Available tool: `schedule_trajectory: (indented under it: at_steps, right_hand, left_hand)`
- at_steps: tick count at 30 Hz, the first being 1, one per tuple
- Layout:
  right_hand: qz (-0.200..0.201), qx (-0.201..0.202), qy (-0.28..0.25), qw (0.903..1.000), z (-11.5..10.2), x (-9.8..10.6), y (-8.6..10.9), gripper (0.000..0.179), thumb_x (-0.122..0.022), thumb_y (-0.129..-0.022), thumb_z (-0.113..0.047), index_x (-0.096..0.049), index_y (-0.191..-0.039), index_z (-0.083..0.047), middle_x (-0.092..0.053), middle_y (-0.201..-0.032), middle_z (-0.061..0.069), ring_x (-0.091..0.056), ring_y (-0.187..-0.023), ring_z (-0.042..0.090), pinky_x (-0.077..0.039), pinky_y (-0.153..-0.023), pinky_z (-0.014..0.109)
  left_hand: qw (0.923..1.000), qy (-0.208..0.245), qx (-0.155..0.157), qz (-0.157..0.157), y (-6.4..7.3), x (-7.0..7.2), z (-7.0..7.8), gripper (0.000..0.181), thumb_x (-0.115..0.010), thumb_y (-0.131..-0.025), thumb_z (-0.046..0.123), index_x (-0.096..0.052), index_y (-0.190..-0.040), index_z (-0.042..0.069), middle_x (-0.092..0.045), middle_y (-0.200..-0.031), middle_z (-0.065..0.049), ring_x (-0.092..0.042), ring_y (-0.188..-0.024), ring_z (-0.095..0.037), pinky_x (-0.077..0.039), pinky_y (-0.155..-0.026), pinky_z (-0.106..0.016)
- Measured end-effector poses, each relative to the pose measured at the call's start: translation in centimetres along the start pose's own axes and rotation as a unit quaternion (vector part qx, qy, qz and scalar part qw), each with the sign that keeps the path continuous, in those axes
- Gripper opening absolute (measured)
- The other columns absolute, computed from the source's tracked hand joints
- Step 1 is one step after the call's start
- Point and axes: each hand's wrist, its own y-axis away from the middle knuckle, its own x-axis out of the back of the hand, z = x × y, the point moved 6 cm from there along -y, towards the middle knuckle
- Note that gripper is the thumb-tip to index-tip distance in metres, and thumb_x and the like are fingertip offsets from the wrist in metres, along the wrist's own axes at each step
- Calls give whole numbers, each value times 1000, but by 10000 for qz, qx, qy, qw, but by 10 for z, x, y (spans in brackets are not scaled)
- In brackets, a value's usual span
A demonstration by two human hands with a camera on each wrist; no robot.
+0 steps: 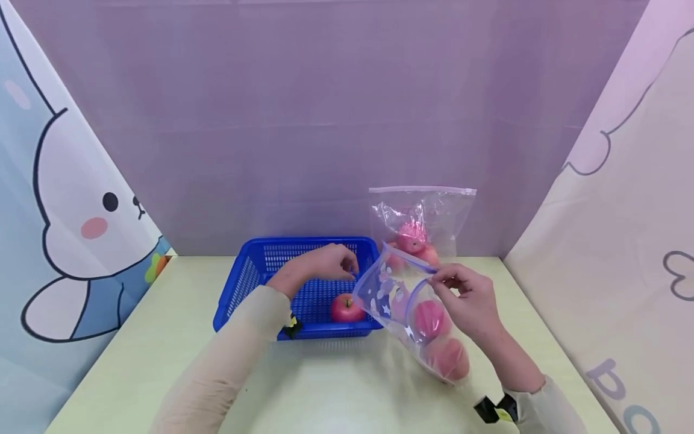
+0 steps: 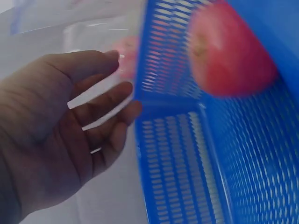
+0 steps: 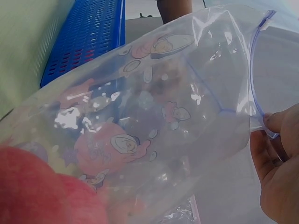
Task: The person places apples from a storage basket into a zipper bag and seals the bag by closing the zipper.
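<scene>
My right hand (image 1: 467, 299) pinches the purple zip edge of a clear printed zip bag (image 3: 140, 102), holding its mouth open. Inside the bag, two apples (image 1: 446, 357) lie toward the bottom. Over the blue plastic basket (image 1: 255, 256) hovers my left hand (image 1: 328, 263), its fingers loosely bent with nothing between them, as the left wrist view (image 2: 60, 116) also shows. One red apple (image 1: 347, 308) sits in the basket's near right corner, below the left hand.
Behind the held bag stands a second clear zip bag (image 1: 423, 205) with several apples in it. The basket rests on a pale table (image 1: 135, 361). A grey-purple cloth (image 1: 325, 120) hangs at the back, and printed cloths flank both sides.
</scene>
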Motion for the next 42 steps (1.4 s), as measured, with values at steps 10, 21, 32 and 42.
schedule_trajectory:
  at_steps: [10,21,32,42]
  right_hand:
    - [31,-32,119,9999,0,2,0,22,-65,-71,28,-66,-78,7,-66,-77,20,-60,-68,4,-50,-62,14]
    - [-33,-158,219,9996,3,0,2,22,-68,-71,26,-66,-78,6,-68,-80,21,-60,-69,5,-50,-63,14]
    - [-53,-143,207,9997,4,0,1,21,-67,-72,26,-66,-78,7,-68,-81,22,-61,-70,7,-50,-63,14]
    - [-49,-224,311,9993,5,1,1,21,-68,-72,25,-66,-79,5,-68,-80,19,-60,-69,7,-50,-63,14]
  left_hand:
    - [9846,-686,881,-1346,-11,-33,-18,35,-83,-77,26,-67,-107,22,-62,-104,2,-58,-92,-18,-52,-83,-38]
    - [9541,184,1797,-2391,-12,-57,-25,72,-82,-76,34,-51,-138,18,-55,-121,-5,-56,-106,-26,-56,-76,-45]
    - [9413,-261,1669,-2924,-6,-68,-9,51,-76,-75,26,-52,-118,14,-56,-102,-5,-57,-88,-18,-55,-80,-43]
    - [9506,-619,1583,-2597,-13,-57,-15,65,-78,-72,25,-52,-131,17,-55,-106,-2,-59,-90,-18,-56,-71,-36]
